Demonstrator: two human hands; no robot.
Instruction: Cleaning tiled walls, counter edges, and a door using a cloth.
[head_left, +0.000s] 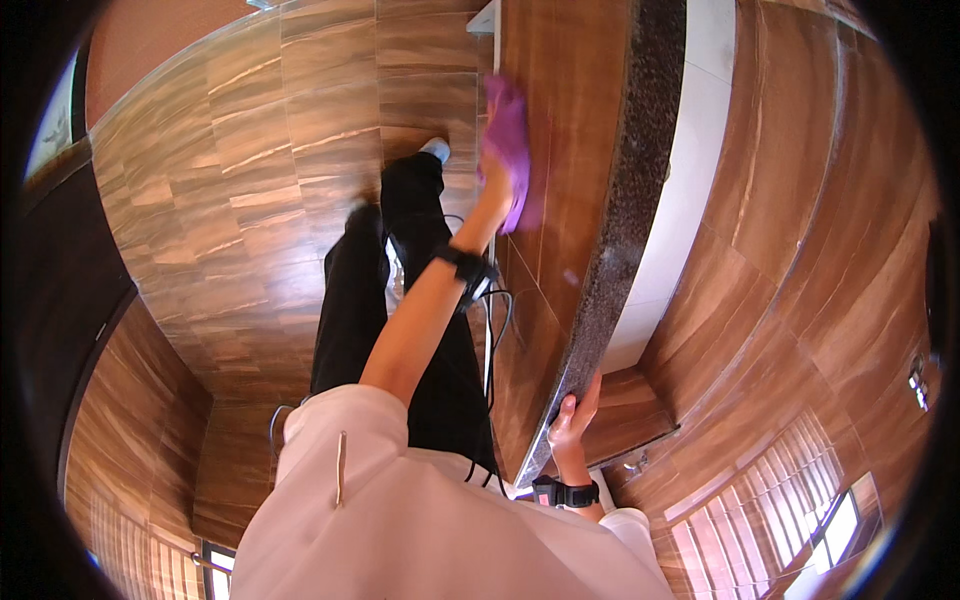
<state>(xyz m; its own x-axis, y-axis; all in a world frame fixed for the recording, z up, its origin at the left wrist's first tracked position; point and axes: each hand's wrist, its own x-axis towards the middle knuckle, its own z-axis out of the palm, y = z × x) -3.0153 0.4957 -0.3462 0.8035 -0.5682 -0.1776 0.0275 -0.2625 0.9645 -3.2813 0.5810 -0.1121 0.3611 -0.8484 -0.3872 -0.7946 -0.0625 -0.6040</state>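
My left hand (493, 176) is stretched out ahead of me, with a purple cloth (508, 131) in its grasp. The cloth is blurred and covers most of the fingers. It lies against a glossy brown tiled panel (574, 97), near the panel's left edge. Closer to my body, my right hand (574, 421) grips the dark speckled stone ledge (600, 277) that runs along the panel. The thumb and fingers rest on the stone, and no loose object shows in that hand.
Wood-patterned tiles cover the floor (247, 180) and the wall (810, 247). Beyond the ledge runs a white surface (660, 247). Black cables (495, 322) hang by my left wristband (466, 271). A metal fitting (636, 463) and a dark door-like panel (64, 300) stand at the sides.
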